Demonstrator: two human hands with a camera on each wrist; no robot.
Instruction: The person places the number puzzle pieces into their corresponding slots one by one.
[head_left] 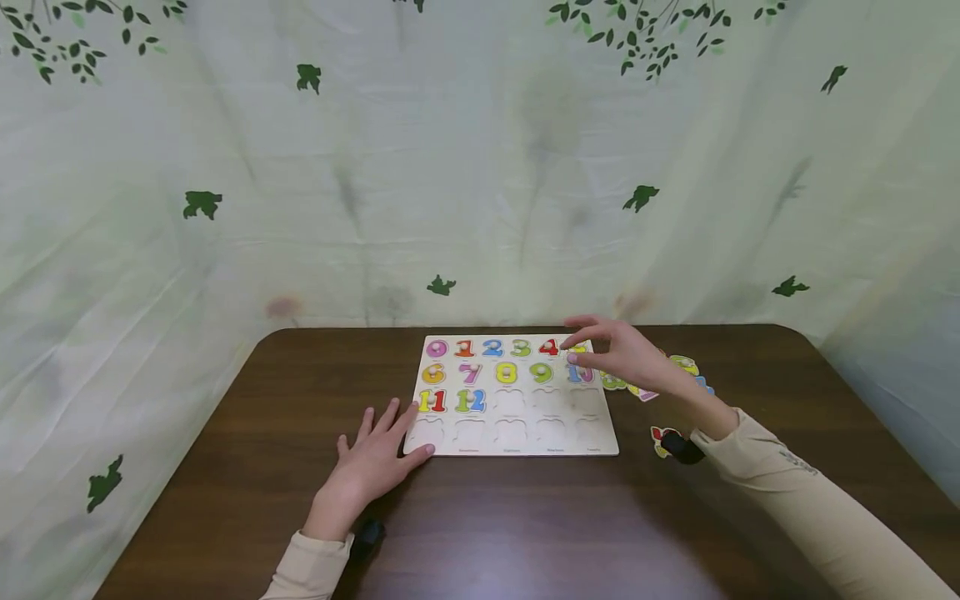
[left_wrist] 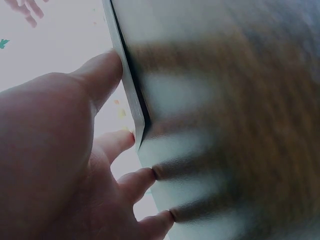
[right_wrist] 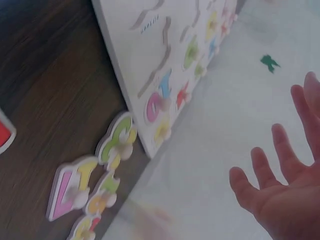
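Note:
A white number puzzle board [head_left: 525,427] lies on the table, with coloured number pieces 0 to 12 in its recesses and bare recesses in its lower rows. My left hand [head_left: 375,467] rests at the board's left side, fingers spread, its thumb on the front-left corner. In the left wrist view, the thumb [left_wrist: 102,75] lies along the board's edge. Above the board's upper right corner hovers my right hand [head_left: 628,357], fingers apart and loosely bent, with nothing visible between them. Beside the board lie loose number pieces, among them a pink-and-yellow 17 [right_wrist: 69,189] with a knob.
One red-and-yellow piece [head_left: 659,442] lies apart, near the right wrist and its black wrist camera [head_left: 682,448]. The brown table [head_left: 495,525] ends at a pale leaf-print curtain [head_left: 480,183] behind. Several loose pieces [head_left: 684,363] are partly hidden by the right hand.

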